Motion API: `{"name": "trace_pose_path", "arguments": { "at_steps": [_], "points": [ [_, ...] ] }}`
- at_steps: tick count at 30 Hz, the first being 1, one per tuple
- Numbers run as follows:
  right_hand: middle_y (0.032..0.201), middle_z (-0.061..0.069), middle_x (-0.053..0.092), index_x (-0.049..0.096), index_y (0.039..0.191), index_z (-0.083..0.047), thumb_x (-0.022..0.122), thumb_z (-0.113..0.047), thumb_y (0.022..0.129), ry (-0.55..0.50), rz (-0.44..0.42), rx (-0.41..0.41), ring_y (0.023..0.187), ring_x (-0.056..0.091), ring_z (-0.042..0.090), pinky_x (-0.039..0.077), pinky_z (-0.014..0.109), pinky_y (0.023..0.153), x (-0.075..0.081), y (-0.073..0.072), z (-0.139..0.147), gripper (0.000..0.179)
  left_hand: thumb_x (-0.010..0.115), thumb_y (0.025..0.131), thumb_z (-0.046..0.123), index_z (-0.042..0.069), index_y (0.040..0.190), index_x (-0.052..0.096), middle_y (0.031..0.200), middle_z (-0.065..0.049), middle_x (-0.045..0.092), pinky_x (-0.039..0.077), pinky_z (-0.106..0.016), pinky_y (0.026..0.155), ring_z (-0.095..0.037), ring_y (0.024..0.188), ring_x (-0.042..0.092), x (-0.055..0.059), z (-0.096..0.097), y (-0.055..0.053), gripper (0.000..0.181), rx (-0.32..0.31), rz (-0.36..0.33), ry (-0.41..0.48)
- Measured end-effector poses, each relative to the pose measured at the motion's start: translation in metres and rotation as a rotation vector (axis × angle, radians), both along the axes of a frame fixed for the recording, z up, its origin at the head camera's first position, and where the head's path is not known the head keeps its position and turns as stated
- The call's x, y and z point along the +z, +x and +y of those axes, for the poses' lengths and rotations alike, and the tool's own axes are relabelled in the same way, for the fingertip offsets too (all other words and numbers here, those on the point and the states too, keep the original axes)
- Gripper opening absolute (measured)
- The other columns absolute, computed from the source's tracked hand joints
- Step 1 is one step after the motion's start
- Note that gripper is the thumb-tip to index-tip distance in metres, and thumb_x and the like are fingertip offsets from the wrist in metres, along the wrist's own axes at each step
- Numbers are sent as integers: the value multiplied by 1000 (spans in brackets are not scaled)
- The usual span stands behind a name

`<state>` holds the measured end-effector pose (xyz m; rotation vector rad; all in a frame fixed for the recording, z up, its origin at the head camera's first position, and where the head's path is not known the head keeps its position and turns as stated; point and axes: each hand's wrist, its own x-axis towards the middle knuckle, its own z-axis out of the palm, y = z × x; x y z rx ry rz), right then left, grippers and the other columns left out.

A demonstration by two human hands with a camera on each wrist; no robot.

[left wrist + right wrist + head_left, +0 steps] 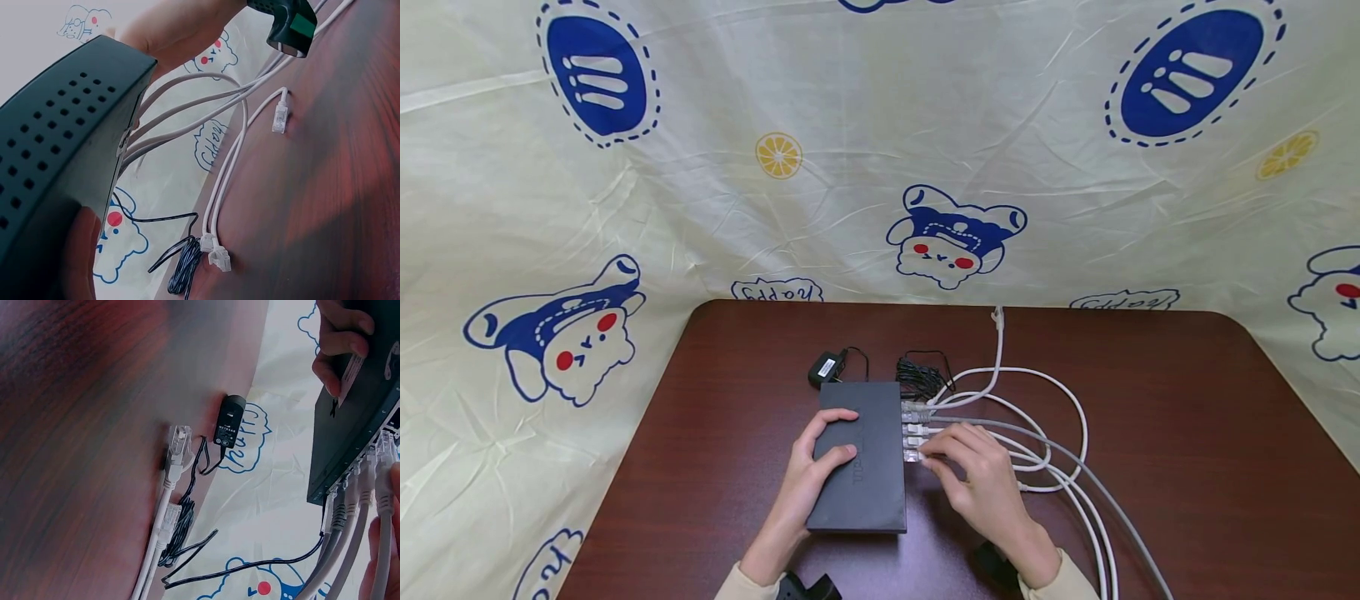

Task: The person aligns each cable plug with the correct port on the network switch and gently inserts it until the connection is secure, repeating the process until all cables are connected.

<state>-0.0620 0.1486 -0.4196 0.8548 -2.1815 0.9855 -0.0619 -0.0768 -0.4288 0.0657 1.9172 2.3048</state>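
My left hand (808,471) grips a dark grey network switch (865,492) by its left side, with thumb and a finger on the top face. In the right wrist view, its fingers (344,344) wrap under the switch, which is held up over the table. On the switch's right side, my right hand (981,475) pinches the clear plug (913,456) of a white Ethernet cable (382,550). That plug sits right at a port, nearest me in the row. Beside it, several other cables, including a grey one (1120,500), are seated in neighbouring ports.
A black power adapter (827,369) and a bundled black cord (917,379) lie behind the switch on the brown table (1165,400). Loose white cables (1078,408) loop to the right, with free plugs (179,447) on the tabletop. A printed cloth (842,225) hangs behind.
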Motion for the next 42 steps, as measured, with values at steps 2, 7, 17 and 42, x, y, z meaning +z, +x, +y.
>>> {"name": "trace_pose_path", "arguments": {
  "at_steps": [2, 7, 17, 42],
  "points": [
    [83, -3, 65, 70, 84, -9, 77, 1, 70, -3, -5, 6, 75, 60, 15, 42, 28, 74, 0, 0, 0, 19, 63, 86, 7, 15, 121, 60, 130, -9, 47, 40, -39, 85, -28, 111, 45, 0, 0, 0, 36, 0, 2, -5],
    [84, -4, 65, 69, 84, -10, 77, 1, 71, 4, -9, 46, 77, 60, 15, 41, 27, 78, 1, -2, 1, 19, 64, 86, 7, 15, 121, 60, 129, -9, 48, 39, -39, 86, -28, 110, 45, -1, -1, 0, 36, 1, 12, -14],
    [83, -4, 65, 70, 83, -11, 77, 1, 70, 3, -23, 24, 77, 60, 16, 40, 26, 79, 2, -1, 1, 20, 64, 85, 8, 15, 121, 60, 128, -9, 49, 39, -38, 86, -28, 109, 45, -1, -1, -2, 37, -4, 22, -19],
    [78, -4, 62, 70, 80, -10, 77, 4, 69, -34, -14, 10, 73, 59, 16, 44, 28, 71, 0, -3, -8, 20, 63, 86, 8, 18, 121, 60, 127, -7, 50, 36, -39, 87, -27, 108, 45, 2, 0, 0, 36, -11, 37, -75]
  ]
}}
